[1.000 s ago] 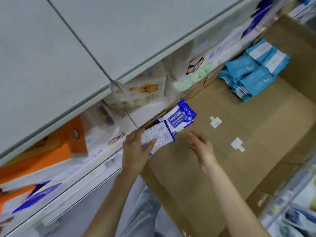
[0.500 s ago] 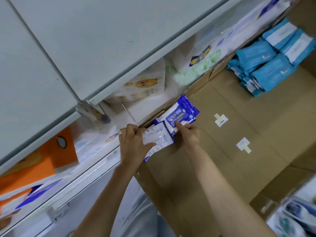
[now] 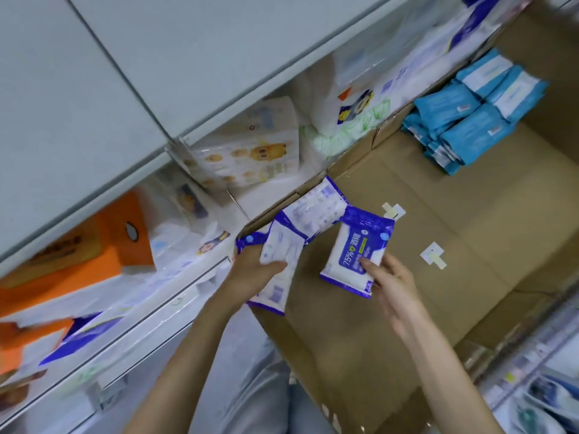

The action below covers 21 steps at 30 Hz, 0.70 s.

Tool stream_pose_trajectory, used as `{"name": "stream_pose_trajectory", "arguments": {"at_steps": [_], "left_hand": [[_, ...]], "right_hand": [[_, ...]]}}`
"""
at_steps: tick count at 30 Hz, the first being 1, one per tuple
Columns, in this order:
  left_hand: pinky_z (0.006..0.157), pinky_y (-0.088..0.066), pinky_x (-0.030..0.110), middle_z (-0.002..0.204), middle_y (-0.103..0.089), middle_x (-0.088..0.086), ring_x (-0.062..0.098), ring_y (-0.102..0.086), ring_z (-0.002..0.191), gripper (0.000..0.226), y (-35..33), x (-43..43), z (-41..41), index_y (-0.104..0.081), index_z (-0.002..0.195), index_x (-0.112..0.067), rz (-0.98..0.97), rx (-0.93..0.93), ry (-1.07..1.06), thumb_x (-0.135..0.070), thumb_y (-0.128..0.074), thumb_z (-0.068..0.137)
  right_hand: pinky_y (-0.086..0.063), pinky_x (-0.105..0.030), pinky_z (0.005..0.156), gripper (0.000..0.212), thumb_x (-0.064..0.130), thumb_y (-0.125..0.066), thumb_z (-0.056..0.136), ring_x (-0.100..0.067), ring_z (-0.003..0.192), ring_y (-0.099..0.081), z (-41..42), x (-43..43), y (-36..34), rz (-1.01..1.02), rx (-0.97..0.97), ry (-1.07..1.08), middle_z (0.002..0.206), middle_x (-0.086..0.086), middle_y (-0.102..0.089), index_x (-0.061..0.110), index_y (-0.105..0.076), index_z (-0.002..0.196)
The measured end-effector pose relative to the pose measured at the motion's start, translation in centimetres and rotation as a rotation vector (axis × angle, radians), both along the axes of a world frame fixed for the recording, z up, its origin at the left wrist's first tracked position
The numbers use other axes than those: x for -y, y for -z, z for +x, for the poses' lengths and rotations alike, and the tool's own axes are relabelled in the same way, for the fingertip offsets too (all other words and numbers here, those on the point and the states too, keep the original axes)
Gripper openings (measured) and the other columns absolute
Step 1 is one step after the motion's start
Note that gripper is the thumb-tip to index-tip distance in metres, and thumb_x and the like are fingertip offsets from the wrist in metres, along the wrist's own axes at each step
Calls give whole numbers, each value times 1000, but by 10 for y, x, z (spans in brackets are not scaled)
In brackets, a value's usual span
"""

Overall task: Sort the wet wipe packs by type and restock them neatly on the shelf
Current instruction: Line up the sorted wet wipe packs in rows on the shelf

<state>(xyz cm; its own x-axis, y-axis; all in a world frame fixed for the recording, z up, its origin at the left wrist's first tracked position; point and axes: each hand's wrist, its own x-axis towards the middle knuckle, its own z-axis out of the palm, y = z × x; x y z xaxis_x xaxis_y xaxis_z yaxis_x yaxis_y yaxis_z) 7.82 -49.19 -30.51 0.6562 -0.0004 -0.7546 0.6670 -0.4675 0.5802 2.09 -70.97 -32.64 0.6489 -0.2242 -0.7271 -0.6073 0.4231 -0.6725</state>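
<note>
Over the near-left corner of the open cardboard box (image 3: pixel 470 220), both hands are loaded. The left hand (image 3: pixel 250 270) has its grip clenched round a bunch of white-and-purple packs (image 3: pixel 282 252), fanned with their printed backs up; how many there are I cannot tell. The right hand (image 3: pixel 394 286) grips the near end of a single 75% pack (image 3: pixel 357 255), label up. This pack's long axis runs away from the person toward the box's shelf-side rim. It hangs just beside the bunch, on the side toward the middle of the box, and the two are not touching. The shelf (image 3: pixel 175 296) lies beyond the box's left rim, so the left hand is the nearer one to it, and the single pack probably has to cross over the bunch or join it first. Inside the box, a heap of teal packs (image 3: pixel 470 120) sits in the far corner against the shelf-side wall, while the rest of the floor shows bare cardboard. On the shelf past the rim are cartoon-printed packs (image 3: pixel 250 158) and an orange carton (image 3: pixel 103 245).
</note>
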Motion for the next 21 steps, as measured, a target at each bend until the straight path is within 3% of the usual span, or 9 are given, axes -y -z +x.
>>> {"name": "stream_pose_trajectory", "arguments": {"at_steps": [3,5,7,11,15,19,21], "left_hand": [[63,-55,28,88,-71,-3,17,-69,79,13,-38,-7,-31,-57,94,-28,-355,-83,-329,-19,-64,89],[68,-59,35,95,-74,3,22,-72,85,18,-59,-13,-57,-61,105,-24,-560,-83,-438,-12,-59,91],[71,-60,38,103,-73,10,26,-72,89,26,-79,-20,-85,-59,114,-16,-704,-65,-480,-7,-55,91],[69,-58,43,101,-73,13,28,-71,82,31,-114,-37,-139,-60,116,-12,-768,-24,-599,-2,-52,87],[78,-54,49,106,-71,17,33,-70,88,34,-149,-61,-193,-63,111,-9,-905,-34,-655,-12,-49,81],[73,-56,45,101,-71,17,32,-70,85,39,-178,-82,-239,-63,109,-10,-995,79,-722,-18,-55,72],[83,-52,46,102,-71,17,32,-68,88,34,-193,-95,-257,-68,104,-11,-1034,145,-759,-18,-60,72]], "right_hand": [[-55,-34,76,30,17,-67,84,-18,87,-70,-40,-4,-47,7,72,-128,106,-7,-73,11,-63,114],[-49,-41,81,47,33,-77,73,-23,91,-69,-64,-13,-76,15,116,-215,109,-10,-72,13,-65,113],[-48,-43,83,46,30,-74,73,-25,92,-69,-84,-27,-101,14,163,-266,109,-11,-72,12,-64,114],[-52,-44,85,30,10,-58,88,-26,95,-69,-112,-54,-139,7,257,-343,108,-9,-72,9,-60,118],[-57,-35,77,23,8,-57,90,-22,91,-71,-143,-81,-175,-19,343,-400,103,-8,-74,12,-64,111],[-58,-27,72,22,5,-56,92,-21,90,-71,-171,-108,-204,7,437,-468,104,-8,-73,10,-64,111],[-57,-25,67,22,3,-55,91,-19,87,-71,-180,-124,-214,42,461,-481,103,-9,-73,8,-64,112]]}}
